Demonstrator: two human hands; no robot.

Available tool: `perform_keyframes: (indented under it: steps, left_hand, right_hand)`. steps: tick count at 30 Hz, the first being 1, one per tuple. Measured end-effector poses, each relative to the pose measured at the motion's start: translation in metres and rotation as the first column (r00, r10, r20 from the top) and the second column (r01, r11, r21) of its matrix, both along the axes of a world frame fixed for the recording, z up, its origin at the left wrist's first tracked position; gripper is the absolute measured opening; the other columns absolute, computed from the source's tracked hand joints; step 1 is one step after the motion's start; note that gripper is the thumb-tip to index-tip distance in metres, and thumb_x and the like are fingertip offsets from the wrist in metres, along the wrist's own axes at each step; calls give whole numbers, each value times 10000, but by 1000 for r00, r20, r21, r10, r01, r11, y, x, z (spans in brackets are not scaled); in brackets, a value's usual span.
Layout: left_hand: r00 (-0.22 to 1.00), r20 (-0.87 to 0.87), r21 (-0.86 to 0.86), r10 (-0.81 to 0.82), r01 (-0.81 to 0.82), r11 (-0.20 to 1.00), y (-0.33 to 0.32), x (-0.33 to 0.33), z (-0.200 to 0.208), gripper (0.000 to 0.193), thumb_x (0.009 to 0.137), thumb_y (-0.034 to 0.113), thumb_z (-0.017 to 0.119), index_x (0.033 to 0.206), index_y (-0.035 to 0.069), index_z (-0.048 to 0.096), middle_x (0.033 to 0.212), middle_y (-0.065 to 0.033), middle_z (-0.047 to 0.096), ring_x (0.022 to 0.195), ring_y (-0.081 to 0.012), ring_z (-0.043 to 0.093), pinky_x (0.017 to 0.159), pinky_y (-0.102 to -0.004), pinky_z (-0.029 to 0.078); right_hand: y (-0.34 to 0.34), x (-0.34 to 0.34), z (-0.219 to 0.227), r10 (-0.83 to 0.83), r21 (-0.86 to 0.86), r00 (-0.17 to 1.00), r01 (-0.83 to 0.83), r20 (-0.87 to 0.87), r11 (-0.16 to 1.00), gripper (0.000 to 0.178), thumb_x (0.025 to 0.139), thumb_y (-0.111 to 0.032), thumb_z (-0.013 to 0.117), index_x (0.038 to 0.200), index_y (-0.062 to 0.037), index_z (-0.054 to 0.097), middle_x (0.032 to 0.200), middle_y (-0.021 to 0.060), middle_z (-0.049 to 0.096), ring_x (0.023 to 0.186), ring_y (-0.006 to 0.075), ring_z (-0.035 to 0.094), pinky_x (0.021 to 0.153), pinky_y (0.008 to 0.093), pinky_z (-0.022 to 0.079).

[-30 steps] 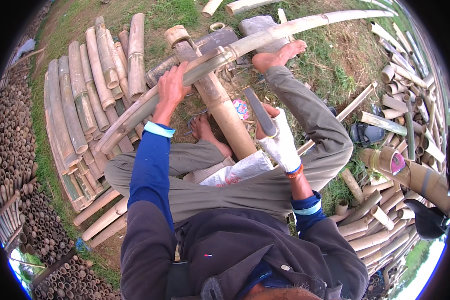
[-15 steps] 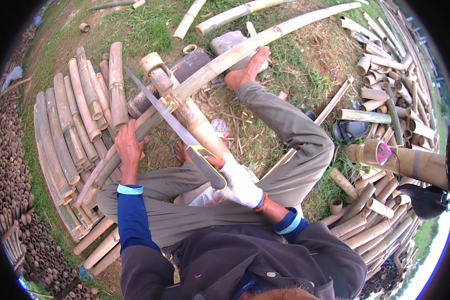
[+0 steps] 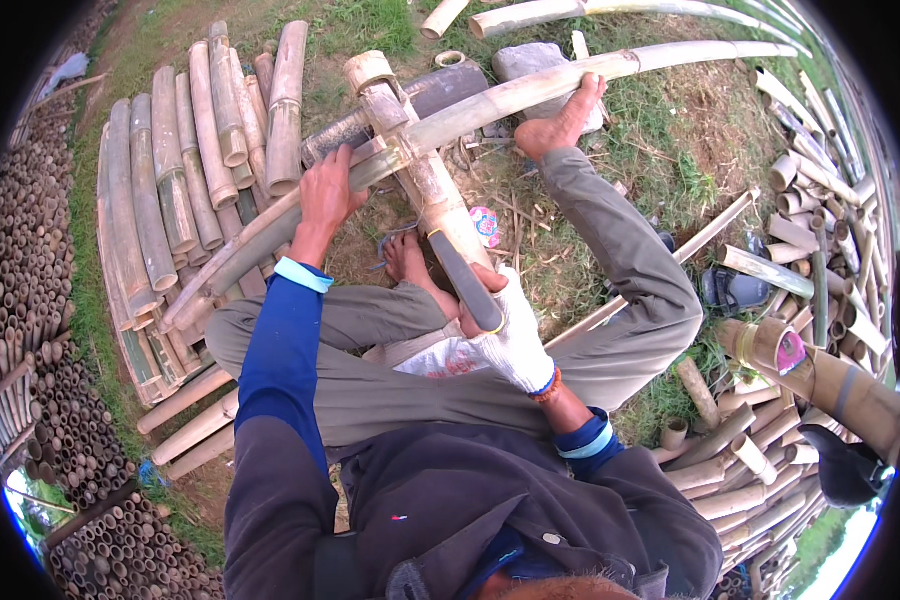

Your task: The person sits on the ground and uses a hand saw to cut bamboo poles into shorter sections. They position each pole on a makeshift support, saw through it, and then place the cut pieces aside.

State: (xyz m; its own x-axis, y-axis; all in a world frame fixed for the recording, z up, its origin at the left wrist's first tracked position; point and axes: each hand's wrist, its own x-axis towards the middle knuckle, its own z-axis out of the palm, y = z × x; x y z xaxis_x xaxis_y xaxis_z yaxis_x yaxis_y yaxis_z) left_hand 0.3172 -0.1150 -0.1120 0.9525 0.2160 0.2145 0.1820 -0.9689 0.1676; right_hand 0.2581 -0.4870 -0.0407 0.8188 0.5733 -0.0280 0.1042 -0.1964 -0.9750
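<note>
1. The long bamboo pole [image 3: 540, 88] lies aslant across a thicker bamboo support [image 3: 440, 190], running from beside the person's left knee to the upper right. A pale, fresh-looking cut shows near the crossing.
2. The bare left hand [image 3: 322, 203] grasps the pole just left of that crossing, its thumb turned toward the support.
3. The right hand [image 3: 502, 325], in a white knitted glove [image 3: 518, 345], is clenched around a grey saw handle [image 3: 467, 283] edged in yellow. The handle slants over the support's lower part; the blade cannot be made out, and I can read no lettering on the grip.
4. The bare right foot [image 3: 560, 125] has its toes against the pole, beside a grey rock [image 3: 530, 68].
5. Right of the support, a round pink-and-blue printed wrapper [image 3: 485, 227] lies on the ground; its print is too small to read.
6. Between the legs is a white sack [image 3: 440, 360] with red printing, partly covered and illegible.
7. The dark jacket [image 3: 450, 490] bears a tiny red-and-white tag.
8. Cut bamboo lengths [image 3: 175, 185] lie stacked at left. At right, a bamboo tube [image 3: 850, 390] carries a pink sticker [image 3: 791, 350], near a dark sandal [image 3: 725, 288].
</note>
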Motion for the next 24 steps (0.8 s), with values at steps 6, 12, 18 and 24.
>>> perform_keyframes:
  steps: [6, 12, 18, 24]
  left_hand:
    - [998, 28, 16, 48, -48, 999, -10, 4, -3, 671, 678, 208, 972, 1234, 85, 617, 1101, -182, 725, 1029, -423, 729, 844, -528, 592]
    - [996, 56, 52, 62, -65, 996, -9, 4, -6, 656, 654, 213, 995, 1168, 90, 606, 1043, -156, 699, 990, -411, 719, 825, -524, 587]
    - [996, 71, 69, 59, -64, 996, -10, 6, -9, 672, 649, 231, 1006, 1174, 91, 612, 1050, -149, 699, 983, -404, 717, 822, -517, 587]
    - [995, 82, 66, 61, -66, 996, -5, 7, -13, 616, 640, 203, 984, 1121, 115, 609, 1010, -126, 683, 951, -379, 715, 792, -524, 567]
  right_hand:
    - [17, 17, 13, -75, 84, 995, 70, 67, 994, 520, 997, -72, 732, 1456, 15, 503, 1360, 112, 609, 1247, 187, 623, 1081, 328, 500]
    - [48, 33, 4, -83, 204, 994, 66, 76, 977, 586, 992, -67, 732, 1520, 15, 491, 1425, 132, 609, 1296, 216, 621, 1121, 345, 487]
    - [61, 34, 13, -22, 218, 985, 59, -171, 974, 605, 965, -44, 723, 1530, 10, 512, 1466, 148, 594, 1355, 219, 590, 1162, 364, 457]
    - [38, 17, 11, -20, 109, 987, 38, -159, 993, 603, 964, -27, 677, 1535, 4, 487, 1374, 154, 585, 1271, 223, 582, 1152, 352, 447]
